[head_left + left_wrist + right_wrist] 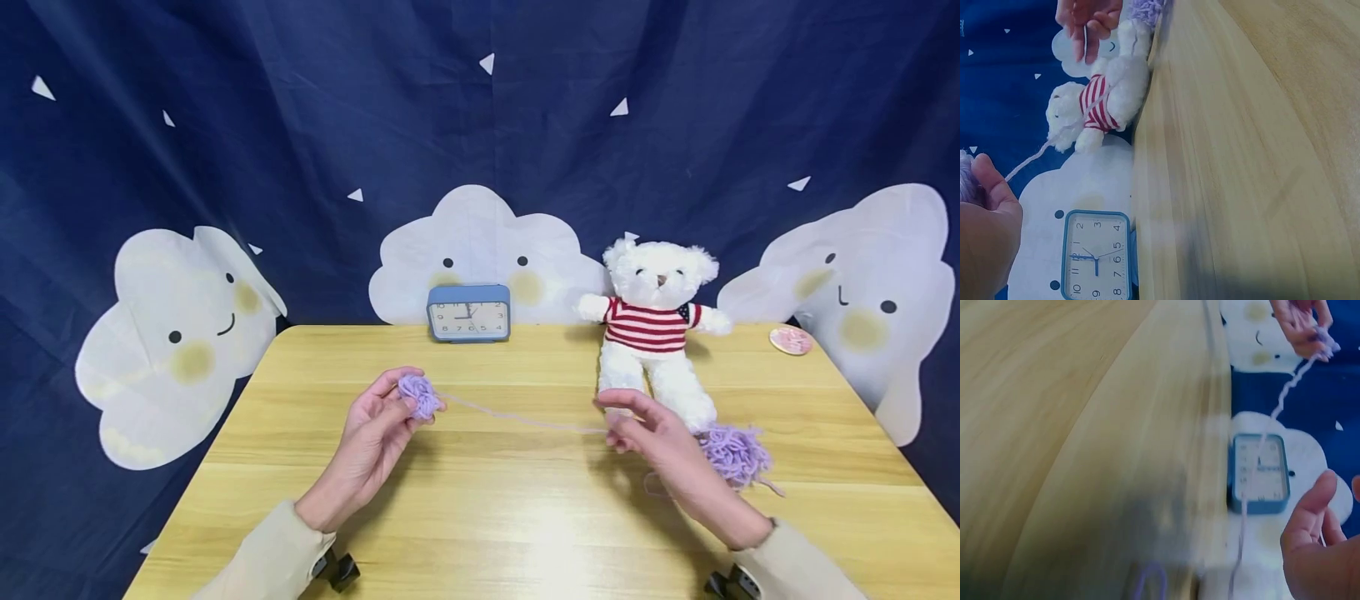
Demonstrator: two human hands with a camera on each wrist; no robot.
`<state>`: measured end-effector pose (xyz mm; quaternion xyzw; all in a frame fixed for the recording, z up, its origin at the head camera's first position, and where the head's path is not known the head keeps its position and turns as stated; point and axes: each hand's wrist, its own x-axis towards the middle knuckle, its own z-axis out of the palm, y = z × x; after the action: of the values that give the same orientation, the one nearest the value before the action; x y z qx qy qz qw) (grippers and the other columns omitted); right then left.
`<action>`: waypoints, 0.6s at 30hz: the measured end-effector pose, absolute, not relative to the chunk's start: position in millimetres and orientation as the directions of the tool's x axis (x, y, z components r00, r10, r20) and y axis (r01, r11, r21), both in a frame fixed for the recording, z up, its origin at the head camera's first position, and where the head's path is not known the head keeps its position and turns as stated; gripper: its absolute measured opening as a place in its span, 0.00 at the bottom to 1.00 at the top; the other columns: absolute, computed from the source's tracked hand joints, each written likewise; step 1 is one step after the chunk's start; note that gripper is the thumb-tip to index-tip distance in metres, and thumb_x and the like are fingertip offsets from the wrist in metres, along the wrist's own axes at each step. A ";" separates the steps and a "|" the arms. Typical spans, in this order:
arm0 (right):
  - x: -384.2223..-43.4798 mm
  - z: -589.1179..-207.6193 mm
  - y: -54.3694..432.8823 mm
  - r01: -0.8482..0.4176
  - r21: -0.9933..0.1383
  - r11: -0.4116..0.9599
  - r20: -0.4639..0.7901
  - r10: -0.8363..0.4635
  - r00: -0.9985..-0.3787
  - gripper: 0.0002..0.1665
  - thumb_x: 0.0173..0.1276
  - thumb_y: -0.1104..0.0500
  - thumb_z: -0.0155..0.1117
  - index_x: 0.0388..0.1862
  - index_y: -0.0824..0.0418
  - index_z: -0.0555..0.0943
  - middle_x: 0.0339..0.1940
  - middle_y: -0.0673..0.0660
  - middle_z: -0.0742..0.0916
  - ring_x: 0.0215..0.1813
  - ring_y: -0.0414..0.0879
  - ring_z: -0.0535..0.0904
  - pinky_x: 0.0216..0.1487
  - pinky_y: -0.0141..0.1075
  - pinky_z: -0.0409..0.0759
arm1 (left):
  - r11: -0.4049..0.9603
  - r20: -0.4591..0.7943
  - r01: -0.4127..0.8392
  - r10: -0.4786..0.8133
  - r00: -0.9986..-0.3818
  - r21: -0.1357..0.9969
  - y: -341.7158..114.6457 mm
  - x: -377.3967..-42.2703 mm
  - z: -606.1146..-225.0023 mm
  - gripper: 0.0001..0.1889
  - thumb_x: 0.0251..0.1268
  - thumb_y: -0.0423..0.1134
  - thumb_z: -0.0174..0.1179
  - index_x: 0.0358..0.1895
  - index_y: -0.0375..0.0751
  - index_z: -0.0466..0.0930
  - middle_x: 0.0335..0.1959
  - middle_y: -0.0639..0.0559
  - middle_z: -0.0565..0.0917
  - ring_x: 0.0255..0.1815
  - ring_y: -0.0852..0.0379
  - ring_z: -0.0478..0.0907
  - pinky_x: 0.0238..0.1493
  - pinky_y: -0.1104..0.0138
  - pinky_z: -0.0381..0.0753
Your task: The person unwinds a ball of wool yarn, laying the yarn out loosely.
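My left hand (378,433) holds a small ball of lilac yarn (420,397) between thumb and fingers, raised over the table left of centre. From it a thin yarn strand (517,417) stretches across to my right hand (660,446), whose thumb and fingers pinch it loosely in front of the bear. Beside the right wrist lies a loose, tangled heap of lilac yarn (735,456), partly hidden by that hand. In the right wrist view the yarn ball (1327,345) shows at the left hand's fingertips.
A white teddy bear (660,292) in a red striped sweater sits at the back right. At the back middle stands a blue clock (469,292). A round pink disc (791,340) lies near the back right corner of the wooden table (510,500). Behind hangs a dark blue curtain (420,108).
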<state>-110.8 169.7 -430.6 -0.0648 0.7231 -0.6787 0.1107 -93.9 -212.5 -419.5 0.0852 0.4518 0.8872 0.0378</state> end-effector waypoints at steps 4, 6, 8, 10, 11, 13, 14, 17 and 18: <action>-114.3 -435.7 148.4 0.045 -0.998 0.049 -0.060 -0.358 -0.932 0.27 0.80 0.65 0.63 0.73 0.72 0.75 0.52 0.65 0.85 0.45 0.51 0.86 0.51 0.40 0.89 | -0.577 0.109 -0.001 0.156 -0.982 0.817 -212.0 -93.3 -419.2 0.21 0.75 0.16 0.50 0.66 0.32 0.74 0.56 0.41 0.79 0.52 0.48 0.85 0.51 0.68 0.88; -116.3 -437.8 137.9 0.043 -0.998 0.035 -0.054 -0.410 -0.911 0.29 0.79 0.66 0.63 0.75 0.73 0.73 0.55 0.67 0.85 0.46 0.52 0.86 0.52 0.41 0.89 | -0.578 0.109 -0.004 0.160 -0.981 0.816 -212.1 -93.0 -419.2 0.21 0.76 0.16 0.50 0.66 0.33 0.75 0.57 0.40 0.80 0.53 0.50 0.84 0.52 0.68 0.88; -118.3 -439.4 127.8 0.048 -0.999 0.022 -0.053 -0.452 -0.890 0.30 0.78 0.65 0.63 0.76 0.73 0.73 0.57 0.70 0.84 0.47 0.53 0.86 0.53 0.41 0.88 | -0.578 0.111 -0.004 0.162 -0.980 0.816 -212.0 -93.0 -419.4 0.21 0.76 0.17 0.50 0.66 0.33 0.75 0.58 0.38 0.81 0.54 0.50 0.85 0.51 0.67 0.88; -120.4 -441.2 118.4 0.051 -0.999 0.012 -0.051 -0.479 -0.876 0.31 0.78 0.64 0.64 0.76 0.72 0.73 0.61 0.71 0.82 0.49 0.54 0.86 0.54 0.39 0.88 | -0.579 0.115 -0.002 0.166 -0.979 0.815 -211.9 -93.1 -419.4 0.21 0.76 0.17 0.51 0.66 0.33 0.75 0.60 0.35 0.82 0.55 0.50 0.85 0.53 0.67 0.88; -121.3 -441.8 114.0 0.052 -0.999 0.009 -0.050 -0.489 -0.871 0.30 0.78 0.64 0.64 0.76 0.71 0.73 0.63 0.72 0.81 0.50 0.55 0.86 0.54 0.39 0.88 | -0.579 0.118 -0.001 0.167 -0.979 0.816 -211.9 -93.0 -419.3 0.20 0.76 0.17 0.51 0.66 0.32 0.75 0.60 0.34 0.82 0.55 0.50 0.85 0.53 0.67 0.88; -122.9 -443.3 106.2 0.054 -0.999 0.006 -0.050 -0.504 -0.862 0.31 0.78 0.64 0.65 0.76 0.71 0.73 0.64 0.73 0.81 0.51 0.56 0.86 0.55 0.39 0.88 | -0.577 0.122 0.000 0.172 -0.978 0.817 -211.9 -92.9 -419.0 0.20 0.76 0.17 0.51 0.66 0.32 0.74 0.60 0.33 0.82 0.54 0.50 0.85 0.53 0.67 0.88; -123.5 -444.0 102.7 0.054 -0.998 0.007 -0.051 -0.509 -0.859 0.31 0.78 0.63 0.65 0.76 0.70 0.73 0.64 0.73 0.81 0.51 0.57 0.86 0.56 0.39 0.88 | -0.575 0.124 0.001 0.175 -0.977 0.818 -211.9 -92.9 -418.7 0.20 0.76 0.17 0.50 0.66 0.32 0.74 0.60 0.33 0.82 0.53 0.51 0.85 0.52 0.67 0.88; -124.7 -445.9 93.8 0.060 -0.998 0.003 -0.053 -0.521 -0.852 0.30 0.78 0.64 0.65 0.76 0.69 0.74 0.62 0.74 0.82 0.53 0.60 0.86 0.57 0.41 0.88 | -0.572 0.126 -0.001 0.183 -0.975 0.820 -211.5 -92.6 -418.7 0.20 0.76 0.17 0.50 0.66 0.32 0.74 0.59 0.33 0.82 0.50 0.52 0.85 0.50 0.68 0.88; -124.9 -446.5 91.4 0.064 -0.998 0.001 -0.055 -0.526 -0.849 0.30 0.78 0.64 0.65 0.76 0.68 0.74 0.63 0.74 0.82 0.53 0.61 0.86 0.58 0.42 0.88 | -0.571 0.126 -0.003 0.186 -0.974 0.821 -211.3 -92.5 -418.8 0.20 0.76 0.17 0.50 0.66 0.32 0.75 0.59 0.34 0.83 0.50 0.52 0.85 0.49 0.69 0.88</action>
<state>-124.9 91.4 -446.5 -0.1714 0.6739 -0.6857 0.2152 -92.5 -211.3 -418.8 0.0994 0.4598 0.8808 0.0537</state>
